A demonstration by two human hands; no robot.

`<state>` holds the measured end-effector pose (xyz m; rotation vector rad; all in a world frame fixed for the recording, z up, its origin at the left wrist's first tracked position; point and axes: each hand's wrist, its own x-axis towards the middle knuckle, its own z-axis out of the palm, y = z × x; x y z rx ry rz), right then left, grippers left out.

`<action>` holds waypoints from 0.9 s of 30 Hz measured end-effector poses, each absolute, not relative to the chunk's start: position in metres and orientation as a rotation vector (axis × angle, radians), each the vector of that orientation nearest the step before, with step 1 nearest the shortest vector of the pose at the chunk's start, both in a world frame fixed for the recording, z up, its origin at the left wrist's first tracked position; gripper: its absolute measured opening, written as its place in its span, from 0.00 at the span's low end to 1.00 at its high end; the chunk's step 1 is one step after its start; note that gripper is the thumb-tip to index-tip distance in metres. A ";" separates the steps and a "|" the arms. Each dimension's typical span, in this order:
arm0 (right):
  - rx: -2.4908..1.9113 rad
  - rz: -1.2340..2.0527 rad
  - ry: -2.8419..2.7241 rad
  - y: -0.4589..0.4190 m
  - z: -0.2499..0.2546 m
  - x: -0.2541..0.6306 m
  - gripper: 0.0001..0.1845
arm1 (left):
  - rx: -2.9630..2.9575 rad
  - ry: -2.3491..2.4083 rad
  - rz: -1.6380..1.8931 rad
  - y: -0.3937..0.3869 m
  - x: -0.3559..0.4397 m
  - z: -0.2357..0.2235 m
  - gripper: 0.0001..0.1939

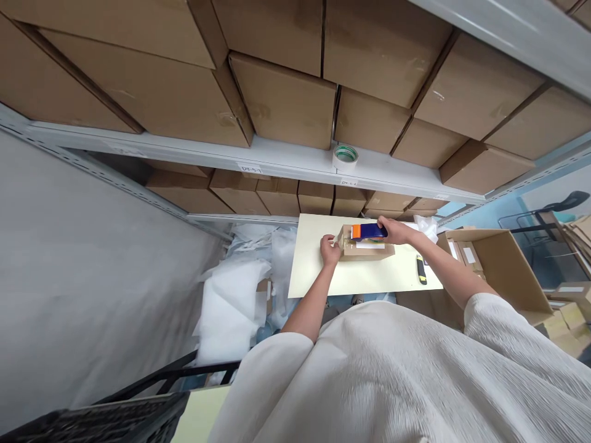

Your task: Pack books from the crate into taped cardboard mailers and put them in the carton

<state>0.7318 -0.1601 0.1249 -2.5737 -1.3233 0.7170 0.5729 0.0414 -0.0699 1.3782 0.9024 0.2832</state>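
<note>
Right hand [391,231] grips blue-and-orange tape dispenser [370,231] over cardboard box [369,251] on pale yellow tabletop [310,264]. Left hand [329,251] curls at box's left end; can't tell if it's pinching anything.

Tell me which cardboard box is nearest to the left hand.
The cardboard box on the cream tabletop, under the tape dispenser; the others stand off the tabletop.

Dispenser [373,231]: dark blue, orange end. Box [362,253]: brown, white label [370,245]. Desk [308,246]: pale yellow. Cutter [421,270]: black and yellow. Tape roll [345,163]: white, green inside. Shirt [392,369]: off-white.
</note>
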 end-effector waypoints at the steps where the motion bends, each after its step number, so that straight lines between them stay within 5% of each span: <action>1: -2.572 0.715 -1.324 -0.161 0.124 0.732 0.25 | 1.385 0.825 0.281 0.042 0.570 -0.068 0.15; 9: -2.532 0.725 -1.278 -0.164 0.114 0.733 0.33 | 1.598 0.458 0.318 0.039 0.569 -0.034 0.35; 13: -2.557 0.749 -1.296 -0.163 0.110 0.734 0.26 | 1.834 0.292 0.150 0.041 0.573 -0.027 0.46; 27: -2.711 0.791 -1.286 -0.256 0.121 0.784 0.23 | 2.060 0.308 0.114 0.047 0.580 -0.031 0.43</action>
